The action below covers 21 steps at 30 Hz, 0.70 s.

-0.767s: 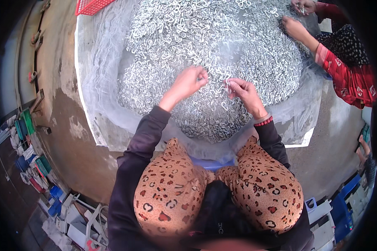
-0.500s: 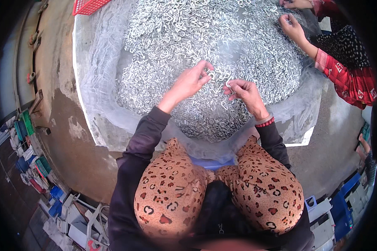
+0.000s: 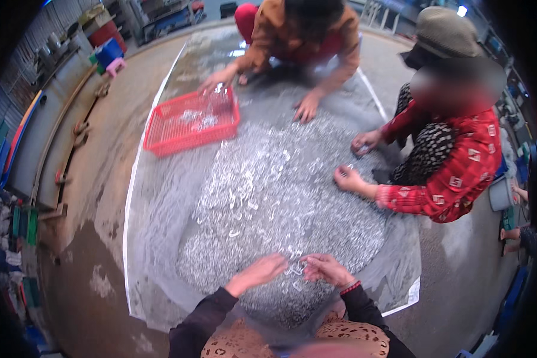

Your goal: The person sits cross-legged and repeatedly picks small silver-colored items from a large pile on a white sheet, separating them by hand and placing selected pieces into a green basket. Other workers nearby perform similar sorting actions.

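Note:
A broad pile of small silvery pieces point(image 3: 316, 197) lies before me, with larger pale, curved, hook-like pieces point(image 3: 244, 200) scattered through it. Both my hands are over the near part of the pile, fingertips turned toward each other. My left hand point(image 3: 259, 271) has its fingers stretched out to the right, somewhat blurred, with nothing clearly visible in them. My right hand point(image 3: 325, 268) is closed in a pinch on a pale curved piece point(image 3: 305, 259), small and blurred at the fingertips. A few more curved pieces lie just below and between the hands.
Thin grey netting point(image 3: 164, 238) rings the pile on a white-edged sheet. A red plastic basket point(image 3: 191, 143) holding some pale pieces stands far left. One co-worker in an orange-brown top point(image 3: 337, 42) reaches to basket and pile; another in a red patterned sleeve point(image 3: 453, 191) works on the right.
My view has tilted up, bringing the basket and both co-workers into sight. My hands stay close together over the near pile; the left one's fingers look straighter.

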### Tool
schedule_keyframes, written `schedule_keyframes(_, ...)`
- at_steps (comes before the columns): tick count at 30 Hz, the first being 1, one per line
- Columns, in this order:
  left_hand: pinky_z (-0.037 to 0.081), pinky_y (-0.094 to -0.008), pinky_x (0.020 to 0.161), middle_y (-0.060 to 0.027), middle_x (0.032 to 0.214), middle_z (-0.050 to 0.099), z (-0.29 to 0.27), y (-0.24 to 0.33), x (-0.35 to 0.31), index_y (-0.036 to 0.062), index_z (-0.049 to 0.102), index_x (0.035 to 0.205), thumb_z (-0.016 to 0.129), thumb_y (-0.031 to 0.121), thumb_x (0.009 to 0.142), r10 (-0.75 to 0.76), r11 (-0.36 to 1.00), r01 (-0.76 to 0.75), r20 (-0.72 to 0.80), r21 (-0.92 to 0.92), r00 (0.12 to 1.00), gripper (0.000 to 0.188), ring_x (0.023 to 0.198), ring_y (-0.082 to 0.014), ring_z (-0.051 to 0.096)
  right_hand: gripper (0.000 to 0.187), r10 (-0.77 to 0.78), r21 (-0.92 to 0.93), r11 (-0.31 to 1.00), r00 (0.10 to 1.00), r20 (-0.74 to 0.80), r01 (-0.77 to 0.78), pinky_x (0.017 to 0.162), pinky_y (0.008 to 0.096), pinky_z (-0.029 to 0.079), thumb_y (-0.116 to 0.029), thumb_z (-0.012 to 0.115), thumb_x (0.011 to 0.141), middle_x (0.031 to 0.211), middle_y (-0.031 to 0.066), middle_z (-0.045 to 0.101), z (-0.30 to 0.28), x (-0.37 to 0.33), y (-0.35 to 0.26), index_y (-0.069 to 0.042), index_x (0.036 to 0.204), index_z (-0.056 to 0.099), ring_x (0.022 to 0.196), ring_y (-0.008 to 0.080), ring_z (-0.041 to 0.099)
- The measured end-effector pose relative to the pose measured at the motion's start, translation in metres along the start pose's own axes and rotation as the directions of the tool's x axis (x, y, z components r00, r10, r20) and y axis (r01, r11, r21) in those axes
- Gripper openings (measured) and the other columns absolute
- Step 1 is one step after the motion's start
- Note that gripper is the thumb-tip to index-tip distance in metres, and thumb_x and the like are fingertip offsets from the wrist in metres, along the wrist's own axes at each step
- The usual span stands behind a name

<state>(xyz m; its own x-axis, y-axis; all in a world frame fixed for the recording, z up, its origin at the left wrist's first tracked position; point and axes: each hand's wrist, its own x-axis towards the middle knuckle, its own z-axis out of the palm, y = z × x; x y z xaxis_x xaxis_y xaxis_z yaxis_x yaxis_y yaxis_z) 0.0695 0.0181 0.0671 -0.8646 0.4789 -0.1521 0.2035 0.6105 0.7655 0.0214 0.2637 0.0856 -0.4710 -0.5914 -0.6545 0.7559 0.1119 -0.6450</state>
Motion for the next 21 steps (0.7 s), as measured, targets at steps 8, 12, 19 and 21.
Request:
schedule_keyframes(8, 0.045, -0.0371, 0.059, -0.0144, 0.074, 0.06, -0.049, 0.077, -0.001, 0.0001, 0.059, 0.091, 0.059, 0.021, 0.089, -0.018, 0.99, -0.053, -0.489, -0.132, 0.872, 0.021, 0.065, -0.0281, 0.059, 0.021, -0.502, 0.197, 0.852, 0.864, 0.044, 0.485, 0.082, 0.0318, 0.051, -0.007, 0.061, 0.088, 0.092, 0.0078, 0.06, 0.042, -0.017, -0.044, -0.001, 0.106, 0.053, 0.093, 0.0185, 0.061)
schedule_keyframes(12, 0.046, -0.037, 0.058, -0.0147, 0.076, 0.058, -0.1, 0.14, -0.023, -0.0006, 0.058, 0.09, 0.062, 0.011, 0.086, 0.245, 0.969, -0.152, -0.66, 0.196, 0.71, 0.013, 0.066, -0.0304, 0.059, 0.021, -0.565, 0.214, 0.81, 0.824, 0.035, 0.546, 0.08, 0.0322, 0.053, -0.003, 0.061, 0.086, 0.091, 0.0078, 0.06, 0.079, -0.053, -0.11, 0.0, 0.105, 0.053, 0.087, 0.018, 0.062)
schedule_keyframes(19, 0.048, -0.0397, 0.06, -0.0167, 0.08, 0.057, -0.161, 0.208, -0.078, -0.0005, 0.054, 0.094, 0.061, 0.007, 0.085, 0.543, 0.829, -0.176, -0.691, 0.53, 0.477, 0.013, 0.07, -0.0359, 0.059, 0.018, -0.584, 0.0, 0.794, 0.762, 0.279, 0.608, 0.074, 0.0278, 0.056, -0.008, 0.061, 0.089, 0.091, 0.007, 0.06, 0.149, -0.134, -0.196, 0.0, 0.103, 0.054, 0.081, 0.0183, 0.065)
schedule_keyframes(21, 0.048, -0.0387, 0.059, -0.0159, 0.079, 0.058, -0.164, 0.215, -0.092, -0.0006, 0.054, 0.093, 0.062, 0.006, 0.084, 0.532, 0.844, -0.203, -0.722, 0.497, 0.442, 0.014, 0.07, -0.0336, 0.06, 0.02, -0.609, -0.036, 0.768, 0.745, 0.272, 0.64, 0.074, 0.0274, 0.055, -0.007, 0.064, 0.087, 0.09, 0.0074, 0.061, 0.163, -0.152, -0.2, 0.001, 0.102, 0.054, 0.081, 0.0187, 0.065)
